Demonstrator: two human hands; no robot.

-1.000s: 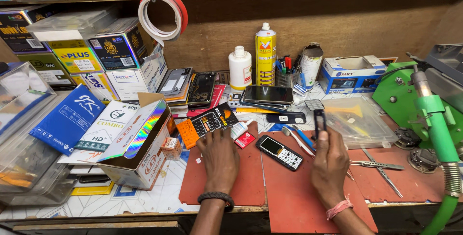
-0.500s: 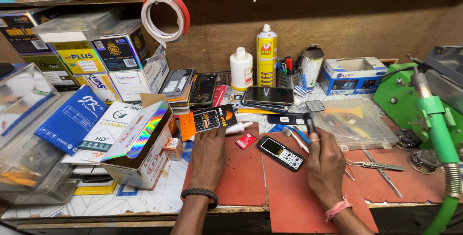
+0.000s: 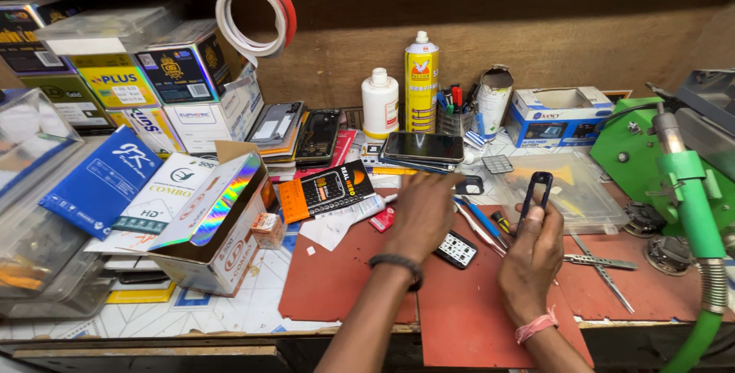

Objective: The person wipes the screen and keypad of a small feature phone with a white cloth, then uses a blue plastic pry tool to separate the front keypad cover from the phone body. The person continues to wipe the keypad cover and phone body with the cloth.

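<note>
The left hand (image 3: 423, 216) has slid right over the keypad phone (image 3: 457, 249), fingers spread, while right-hand fingers (image 3: 536, 224) pinch a thin black phone frame (image 3: 536, 195) upright.

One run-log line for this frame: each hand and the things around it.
left hand: reaching over small keypad phone | right hand: holding black phone frame upright | surface: red mat | nearby: tweezers, stacked phones
</note>
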